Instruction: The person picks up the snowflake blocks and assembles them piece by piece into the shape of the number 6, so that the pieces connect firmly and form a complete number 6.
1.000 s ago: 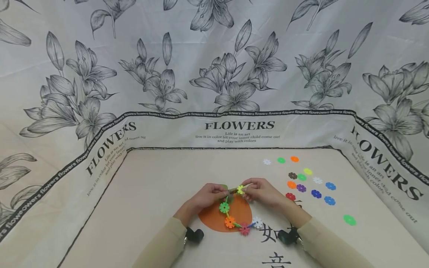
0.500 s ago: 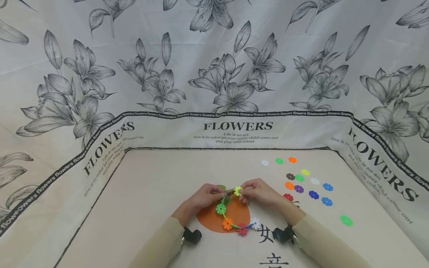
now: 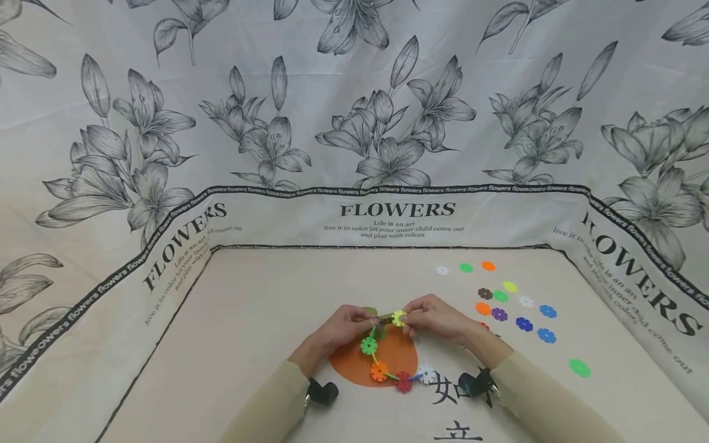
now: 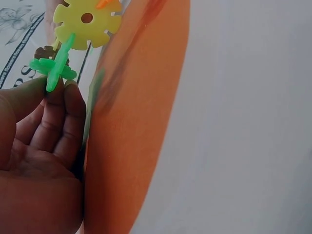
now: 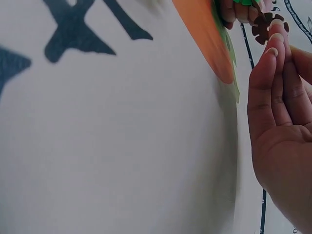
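Note:
A chain of interlocking snowflake discs hangs between my hands in the head view. It runs from a green disc (image 3: 368,346) through an orange disc (image 3: 379,371) and a red disc (image 3: 404,382) to a white disc (image 3: 426,373). My left hand (image 3: 344,324) pinches a green disc (image 4: 58,66) at the chain's upper end. A brown disc (image 5: 262,29) sits between the two hands, seen nearly edge-on from the head. My right hand (image 3: 437,319) pinches a bright yellow disc (image 3: 398,317) beside it. In the left wrist view, another yellow disc (image 4: 87,22) joins the green one.
Several loose discs lie right of my hands, among them a purple disc (image 3: 500,314), a dark blue disc (image 3: 524,324) and a green disc (image 3: 580,368). An orange print (image 3: 354,366) marks the cloth below. A flowered curtain (image 3: 399,147) stands behind the table.
Both hands keep their pinch on the chain and the yellow disc, with only slight finger shifts. The head view has moved a little.

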Demonstrator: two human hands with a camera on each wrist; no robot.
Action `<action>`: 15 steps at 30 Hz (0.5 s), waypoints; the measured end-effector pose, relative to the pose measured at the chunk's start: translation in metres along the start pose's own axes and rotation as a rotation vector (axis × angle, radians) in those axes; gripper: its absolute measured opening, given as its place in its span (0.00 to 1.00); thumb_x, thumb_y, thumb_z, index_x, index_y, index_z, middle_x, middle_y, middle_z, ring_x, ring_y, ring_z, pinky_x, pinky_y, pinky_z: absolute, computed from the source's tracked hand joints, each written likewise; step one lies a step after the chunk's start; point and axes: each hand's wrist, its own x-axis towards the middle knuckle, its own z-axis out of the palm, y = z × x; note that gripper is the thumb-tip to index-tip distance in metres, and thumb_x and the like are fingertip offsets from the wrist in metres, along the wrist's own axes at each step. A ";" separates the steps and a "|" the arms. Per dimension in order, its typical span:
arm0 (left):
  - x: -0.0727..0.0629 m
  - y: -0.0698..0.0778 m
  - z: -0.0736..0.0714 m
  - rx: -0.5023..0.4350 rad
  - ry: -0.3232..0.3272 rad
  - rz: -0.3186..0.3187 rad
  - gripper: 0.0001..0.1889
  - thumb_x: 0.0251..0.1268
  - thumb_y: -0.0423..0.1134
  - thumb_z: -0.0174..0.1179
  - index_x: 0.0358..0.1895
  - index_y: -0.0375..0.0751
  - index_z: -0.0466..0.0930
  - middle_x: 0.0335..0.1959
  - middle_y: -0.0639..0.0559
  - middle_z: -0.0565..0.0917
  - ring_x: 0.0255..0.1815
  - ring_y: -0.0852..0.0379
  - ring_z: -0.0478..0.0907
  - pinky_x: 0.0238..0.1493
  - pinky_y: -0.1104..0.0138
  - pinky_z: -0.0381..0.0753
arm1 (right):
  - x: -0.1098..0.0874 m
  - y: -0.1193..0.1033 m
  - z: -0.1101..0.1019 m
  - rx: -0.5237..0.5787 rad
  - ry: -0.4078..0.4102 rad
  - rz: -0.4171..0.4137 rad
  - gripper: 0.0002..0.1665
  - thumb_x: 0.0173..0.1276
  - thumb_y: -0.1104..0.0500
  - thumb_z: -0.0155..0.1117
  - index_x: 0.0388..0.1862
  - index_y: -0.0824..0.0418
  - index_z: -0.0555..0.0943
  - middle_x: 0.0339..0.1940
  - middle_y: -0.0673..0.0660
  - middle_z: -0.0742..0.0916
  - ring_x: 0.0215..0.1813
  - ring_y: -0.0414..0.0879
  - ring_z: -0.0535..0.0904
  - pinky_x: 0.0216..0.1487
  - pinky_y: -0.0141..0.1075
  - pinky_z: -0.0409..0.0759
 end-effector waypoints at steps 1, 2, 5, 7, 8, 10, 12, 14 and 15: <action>-0.001 0.000 0.000 0.002 0.001 -0.002 0.09 0.73 0.37 0.63 0.41 0.33 0.87 0.30 0.54 0.85 0.35 0.60 0.75 0.41 0.69 0.75 | 0.000 0.001 0.000 0.002 -0.004 0.004 0.14 0.76 0.63 0.60 0.48 0.75 0.83 0.30 0.57 0.88 0.32 0.46 0.80 0.42 0.36 0.82; -0.001 0.000 0.001 0.002 0.001 -0.004 0.09 0.73 0.37 0.63 0.41 0.33 0.87 0.30 0.54 0.84 0.35 0.60 0.75 0.41 0.69 0.75 | -0.001 0.001 0.000 0.007 -0.010 0.005 0.14 0.75 0.64 0.60 0.48 0.75 0.83 0.30 0.57 0.88 0.32 0.46 0.80 0.42 0.36 0.82; -0.001 0.000 0.002 -0.002 0.006 -0.019 0.09 0.73 0.37 0.63 0.41 0.33 0.87 0.30 0.54 0.84 0.35 0.60 0.75 0.41 0.69 0.74 | -0.001 0.001 0.001 0.015 -0.025 0.012 0.13 0.76 0.64 0.60 0.48 0.75 0.83 0.30 0.57 0.88 0.32 0.46 0.80 0.42 0.36 0.82; -0.001 0.000 0.002 -0.001 0.012 -0.027 0.09 0.74 0.37 0.62 0.41 0.33 0.87 0.31 0.53 0.85 0.35 0.59 0.76 0.41 0.69 0.75 | -0.001 0.001 0.001 0.012 -0.031 0.012 0.13 0.76 0.64 0.59 0.48 0.75 0.83 0.29 0.58 0.88 0.32 0.46 0.80 0.42 0.36 0.82; -0.001 0.000 0.002 -0.001 0.017 -0.031 0.09 0.74 0.37 0.62 0.41 0.34 0.87 0.32 0.53 0.85 0.36 0.59 0.76 0.42 0.69 0.75 | -0.001 0.001 0.002 0.008 -0.031 0.011 0.13 0.76 0.64 0.59 0.48 0.75 0.83 0.29 0.59 0.88 0.32 0.46 0.80 0.42 0.36 0.82; -0.001 0.001 0.002 0.001 0.026 -0.040 0.09 0.74 0.37 0.62 0.42 0.35 0.87 0.32 0.52 0.86 0.36 0.59 0.77 0.43 0.69 0.76 | -0.001 0.001 0.003 -0.003 -0.034 0.003 0.14 0.77 0.64 0.59 0.48 0.76 0.82 0.30 0.59 0.87 0.32 0.46 0.80 0.42 0.36 0.82; -0.001 0.002 0.002 0.004 0.033 -0.043 0.09 0.74 0.37 0.62 0.42 0.35 0.87 0.32 0.52 0.86 0.36 0.60 0.77 0.42 0.69 0.76 | -0.001 0.000 0.004 -0.008 -0.030 -0.012 0.14 0.77 0.64 0.58 0.48 0.76 0.82 0.30 0.61 0.87 0.32 0.46 0.80 0.42 0.36 0.82; -0.001 0.002 0.003 0.004 0.039 -0.041 0.09 0.74 0.37 0.62 0.42 0.35 0.87 0.32 0.52 0.86 0.35 0.60 0.77 0.42 0.69 0.76 | 0.000 0.000 0.005 -0.006 -0.023 -0.020 0.14 0.76 0.64 0.59 0.47 0.77 0.82 0.30 0.61 0.87 0.32 0.45 0.80 0.41 0.36 0.82; -0.001 0.003 0.003 0.005 0.041 -0.041 0.09 0.74 0.37 0.62 0.42 0.35 0.87 0.32 0.52 0.86 0.35 0.60 0.77 0.42 0.69 0.76 | 0.001 0.000 0.006 0.000 -0.022 -0.021 0.14 0.76 0.64 0.59 0.47 0.77 0.82 0.31 0.61 0.87 0.32 0.45 0.80 0.41 0.36 0.82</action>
